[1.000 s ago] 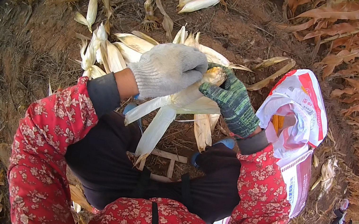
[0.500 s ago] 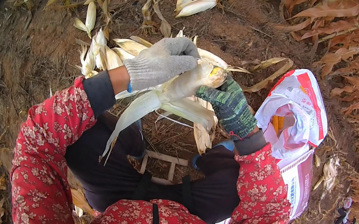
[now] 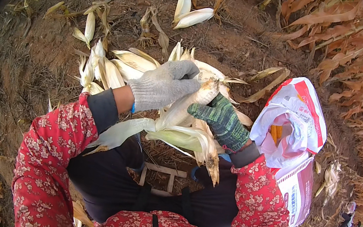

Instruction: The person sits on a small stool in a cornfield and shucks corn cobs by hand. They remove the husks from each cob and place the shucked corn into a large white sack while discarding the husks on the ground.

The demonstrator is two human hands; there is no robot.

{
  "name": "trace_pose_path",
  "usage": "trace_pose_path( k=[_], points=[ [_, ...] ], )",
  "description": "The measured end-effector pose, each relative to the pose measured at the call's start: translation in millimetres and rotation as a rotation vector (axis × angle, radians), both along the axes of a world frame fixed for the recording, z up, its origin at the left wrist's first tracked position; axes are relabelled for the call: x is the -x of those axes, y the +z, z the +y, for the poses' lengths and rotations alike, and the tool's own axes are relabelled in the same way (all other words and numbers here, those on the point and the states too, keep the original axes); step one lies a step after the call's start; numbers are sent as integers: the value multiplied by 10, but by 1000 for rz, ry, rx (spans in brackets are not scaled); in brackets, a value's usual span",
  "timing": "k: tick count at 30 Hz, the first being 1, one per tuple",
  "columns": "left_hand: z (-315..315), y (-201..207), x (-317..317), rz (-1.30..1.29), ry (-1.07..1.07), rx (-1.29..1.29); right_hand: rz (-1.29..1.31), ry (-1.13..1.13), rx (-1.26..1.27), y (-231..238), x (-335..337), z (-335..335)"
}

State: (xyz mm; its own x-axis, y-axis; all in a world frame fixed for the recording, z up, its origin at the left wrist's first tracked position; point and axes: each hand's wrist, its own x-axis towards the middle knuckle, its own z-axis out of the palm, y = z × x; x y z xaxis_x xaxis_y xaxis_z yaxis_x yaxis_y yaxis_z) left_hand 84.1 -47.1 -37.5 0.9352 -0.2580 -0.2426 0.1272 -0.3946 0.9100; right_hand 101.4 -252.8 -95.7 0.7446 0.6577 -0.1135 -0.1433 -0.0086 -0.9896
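An ear of corn (image 3: 203, 93) in pale husk is held in front of me, over a pile of husks. My left hand (image 3: 167, 84), in a grey knit glove, has its fingers curled against the ear's upper left side. My right hand (image 3: 222, 122), in a green striped glove, grips the ear from the right with the thumb across it. Peeled husk leaves (image 3: 182, 138) hang below the ear toward my knees, one long pale leaf (image 3: 122, 133) reaching left. The inner side of the grip is hidden by the gloves.
On the right stands an open white and red sack (image 3: 309, 116) with yellow cobs (image 3: 276, 133) inside. Unpeeled ears (image 3: 111, 72) lie on the left, and another ear (image 3: 194, 17) lies farther off. A small wooden frame (image 3: 164, 171) is between my feet. Dry corn stalks (image 3: 345, 40) line the right.
Both hands and the ear have come slightly lower. Yellow kernels that showed near its upper end are now out of sight. Loose husk leaves have swung down in front of my knees.
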Motion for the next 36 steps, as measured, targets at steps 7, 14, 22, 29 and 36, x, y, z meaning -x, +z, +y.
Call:
trace_pose_path(
  k=[7, 14, 22, 29, 36],
  points=[
    [82, 88, -21, -52, 39, 13, 209, -52, -149, -39, -73, -68],
    [270, 149, 85, 32, -395, -155, 41, -65, -289, -145, -366, -378],
    [181, -219, 348, 176, -885, -533, 432, -124, -466, -248, -309, -436],
    [535, -93, 186, 214, -584, -179, 28, -265, -223, 80, -188, -434],
    [535, 82, 42, -149, -54, -298, 31, -154, -103, 47, -105, -352]
  ],
)
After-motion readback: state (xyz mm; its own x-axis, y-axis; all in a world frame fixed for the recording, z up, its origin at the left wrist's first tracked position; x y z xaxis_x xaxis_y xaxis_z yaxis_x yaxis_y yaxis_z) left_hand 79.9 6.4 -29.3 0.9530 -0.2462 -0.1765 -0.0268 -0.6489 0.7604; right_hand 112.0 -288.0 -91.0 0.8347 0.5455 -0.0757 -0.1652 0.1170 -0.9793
